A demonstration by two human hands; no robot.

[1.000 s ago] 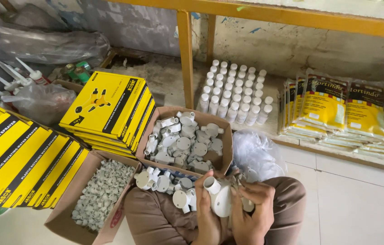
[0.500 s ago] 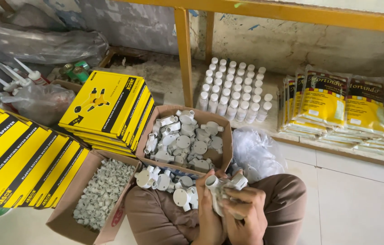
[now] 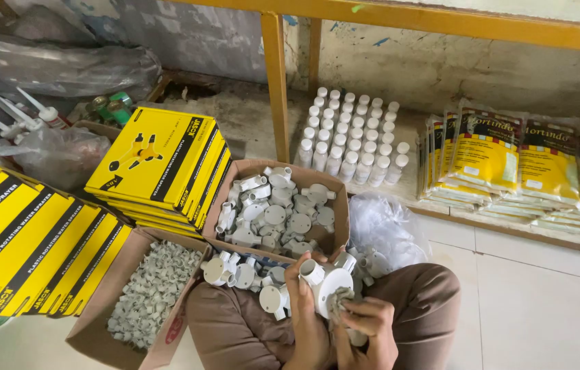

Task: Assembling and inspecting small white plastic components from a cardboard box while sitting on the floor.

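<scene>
since earlier, right hand (image 3: 365, 322) now rubs a rag (image 3: 338, 301) on the white conduit junction box (image 3: 328, 281); left hand (image 3: 304, 294) fingers grip its rim. judged light, rigid, smooth: hold by spouts.

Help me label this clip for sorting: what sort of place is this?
Probably a hardware shop's stockroom: stacked yellow product boxes, a carton of white plastic conduit fittings, rows of small white bottles and yellow packets on the floor.

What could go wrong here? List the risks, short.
1. Loose white fittings are piled on the person's lap; a shift of the legs could send them rolling to the floor.
2. The left hand holds the junction box while the right hand rubs it with a cloth; it might slip.
3. The cardboard box is heaped and could spill.
</scene>
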